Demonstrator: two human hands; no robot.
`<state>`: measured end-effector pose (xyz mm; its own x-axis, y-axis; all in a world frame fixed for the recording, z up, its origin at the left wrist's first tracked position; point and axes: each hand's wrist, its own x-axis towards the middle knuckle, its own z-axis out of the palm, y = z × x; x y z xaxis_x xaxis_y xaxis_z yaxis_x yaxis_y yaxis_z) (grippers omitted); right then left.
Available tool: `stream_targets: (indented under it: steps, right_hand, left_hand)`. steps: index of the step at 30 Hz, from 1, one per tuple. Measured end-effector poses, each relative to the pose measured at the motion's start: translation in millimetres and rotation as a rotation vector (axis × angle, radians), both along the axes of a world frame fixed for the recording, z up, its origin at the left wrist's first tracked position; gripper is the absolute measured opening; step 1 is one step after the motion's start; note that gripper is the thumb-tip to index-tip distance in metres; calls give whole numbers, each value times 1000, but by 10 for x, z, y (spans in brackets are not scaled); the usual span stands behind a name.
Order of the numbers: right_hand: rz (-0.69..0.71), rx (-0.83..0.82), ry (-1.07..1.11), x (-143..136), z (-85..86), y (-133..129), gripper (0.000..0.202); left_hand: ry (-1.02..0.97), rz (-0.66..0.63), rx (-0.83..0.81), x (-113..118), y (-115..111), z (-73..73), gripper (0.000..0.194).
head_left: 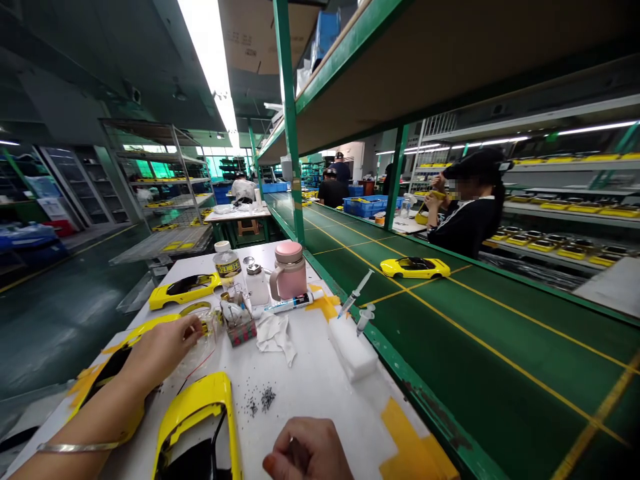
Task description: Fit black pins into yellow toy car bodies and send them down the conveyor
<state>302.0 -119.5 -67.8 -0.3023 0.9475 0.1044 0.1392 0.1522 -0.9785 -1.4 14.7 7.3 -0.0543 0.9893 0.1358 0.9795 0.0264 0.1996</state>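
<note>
My left hand (163, 350) reaches over the left of the bench, its fingers bent together at a clear plastic bag (203, 347) with yellow parts by it. What its fingertips hold, if anything, is hidden. My right hand (313, 452) is closed low at the front edge of the view; something dark shows between its fingers, too unclear to name. Between the hands lies a yellow toy car body (197, 407) with an open window frame and black inside. Just beyond it is a small scatter of tiny dark pieces (267, 398). Another yellow car body (110, 367) lies partly under my left forearm.
Behind stand a pink mug (291, 270), a labelled bottle (227, 263), a glue tube (293, 303) and a third yellow car body (185, 290). Syringes (356, 293) stick in a white foam block (353, 347). A green conveyor (450, 333) carries a yellow car (415, 268); a co-worker (470, 207) sits across.
</note>
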Motion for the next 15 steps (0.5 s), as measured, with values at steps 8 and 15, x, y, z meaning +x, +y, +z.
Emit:
stream_targets:
  steps: [8, 15]
  right_hand:
    - [-24, 152, -31, 117, 132, -58, 46]
    - [-29, 226, 32, 85, 330, -141, 37]
  left_hand:
    - [-1075, -97, 44, 324, -791, 428, 53]
    - [-1693, -123, -152, 733, -1564, 507, 53]
